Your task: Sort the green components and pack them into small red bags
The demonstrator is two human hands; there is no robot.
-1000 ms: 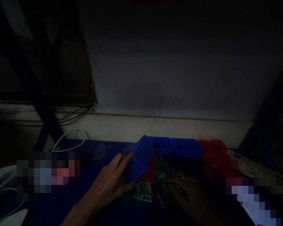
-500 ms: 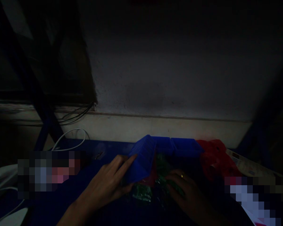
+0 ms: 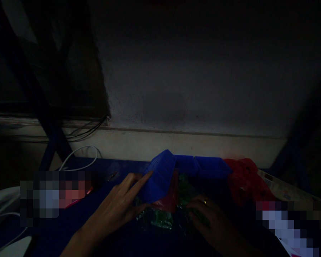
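A blue plastic bin (image 3: 160,176) is tipped steeply on its side. My left hand (image 3: 124,198) grips its left side, fingers along the outer wall and thumb underneath. Red plastic wrapping (image 3: 170,194) shows below the bin's lower edge. In front of it lies a clear, shiny packet with green contents (image 3: 162,218). More green plastic packets (image 3: 185,187) are heaped right of the bin. My right hand (image 3: 210,217), with a ring on one finger, is curled around a green packet in this heap. Dim light hides the packets' details.
Two blue bins (image 3: 212,167) stand at the back by the wall. A red plastic bag (image 3: 247,182) lies to their right, beside a printed sheet or box (image 3: 286,187). At left are a white cable (image 3: 92,166) and a blue frame post (image 3: 52,132).
The tipped bin has risen slightly and moved a little left with my left hand, baring more red wrapping beneath it. My right hand has barely moved.
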